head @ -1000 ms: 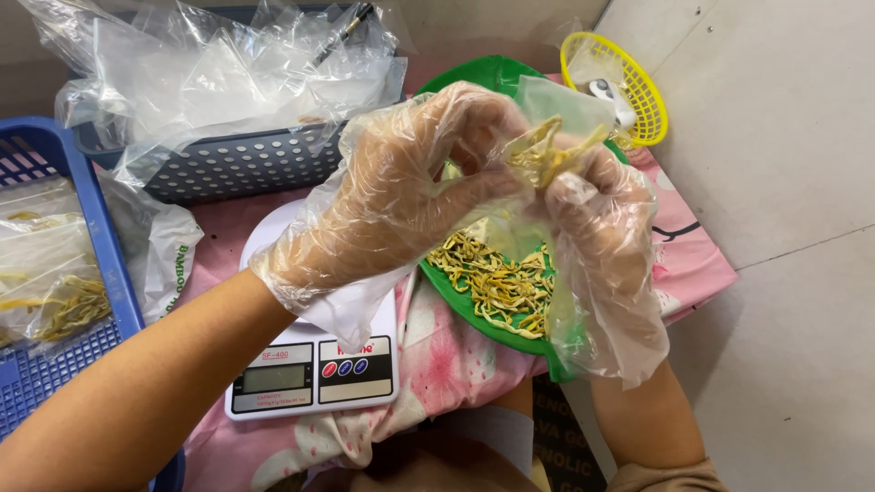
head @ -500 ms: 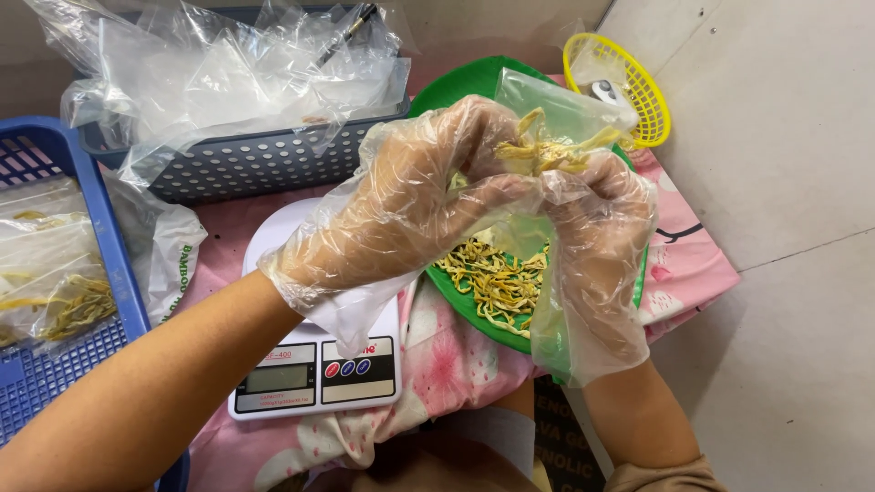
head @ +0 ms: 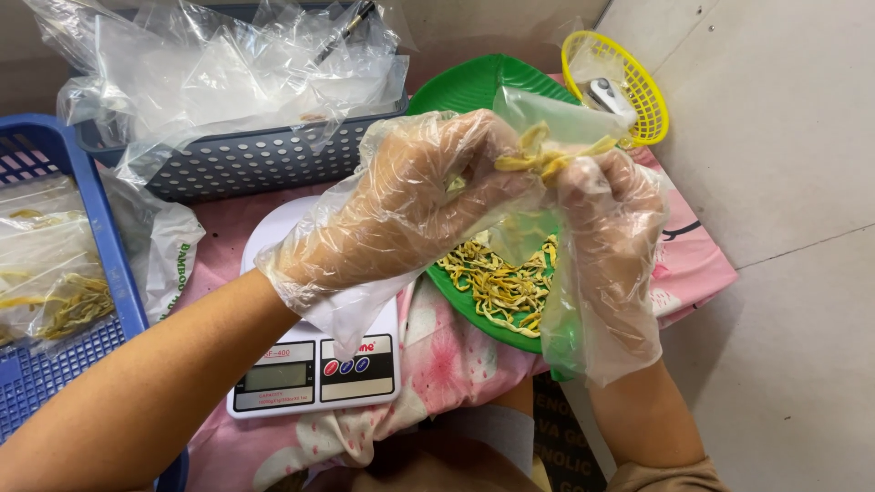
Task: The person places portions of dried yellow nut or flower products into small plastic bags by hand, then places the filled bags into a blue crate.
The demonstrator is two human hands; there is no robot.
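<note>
Both my hands wear loose clear plastic gloves. My left hand (head: 410,205) pinches a bunch of yellow strips (head: 540,157) at the mouth of a small clear plastic bag (head: 556,114). My right hand (head: 606,228) grips that bag's upper edge and holds it above the green tray (head: 474,87). More yellow strips (head: 499,278) lie loose in the tray under my hands. A white digital kitchen scale (head: 314,369) sits just below my left wrist.
A grey perforated basket (head: 246,159) holds crumpled clear bags at the back. A blue crate (head: 55,273) on the left contains filled bags of strips. A yellow basket (head: 638,82) sits at the far right. A pink patterned cloth (head: 693,264) covers the low surface.
Both hands have lifted slightly and shifted right with the bag. The left hand's fingers now push the bunch of strips into the bag's mouth.
</note>
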